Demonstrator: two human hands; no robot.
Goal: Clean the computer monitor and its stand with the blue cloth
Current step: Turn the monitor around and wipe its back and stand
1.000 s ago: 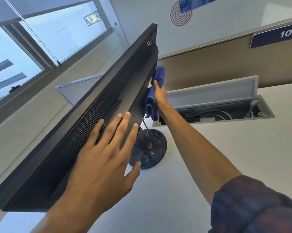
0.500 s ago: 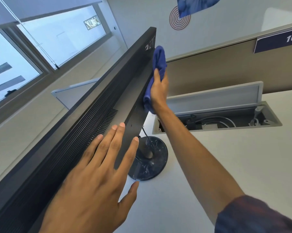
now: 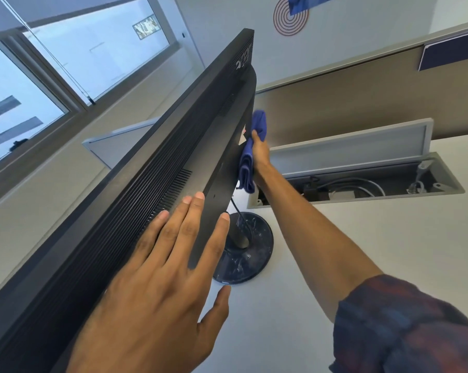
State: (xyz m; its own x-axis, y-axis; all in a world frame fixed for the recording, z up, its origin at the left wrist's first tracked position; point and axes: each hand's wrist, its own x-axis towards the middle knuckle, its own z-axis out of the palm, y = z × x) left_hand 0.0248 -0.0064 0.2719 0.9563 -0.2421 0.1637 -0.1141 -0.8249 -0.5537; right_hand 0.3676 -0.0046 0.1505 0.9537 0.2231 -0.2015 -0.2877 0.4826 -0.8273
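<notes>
The black monitor (image 3: 157, 168) runs diagonally across the view, seen from above and behind, with its vented back toward me. My left hand (image 3: 157, 278) lies flat on the monitor's back, fingers straight and spread. My right hand (image 3: 259, 154) presses the folded blue cloth (image 3: 250, 154) against the monitor's back, partway down the far half. The cloth hangs in folds below my palm. Under the monitor stands its round dark stand base (image 3: 243, 254) on the white desk (image 3: 362, 238); a black cable runs down to it. The screen side is hidden.
An open cable tray (image 3: 362, 184) with a raised grey lid and white cables sits in the desk behind the stand. A brown partition (image 3: 348, 103) with a blue number plate rises behind it. Windows fill the left side.
My right hand has slid the cloth up to the monitor's top corner and back down its back. My left hand stays flat on the monitor.
</notes>
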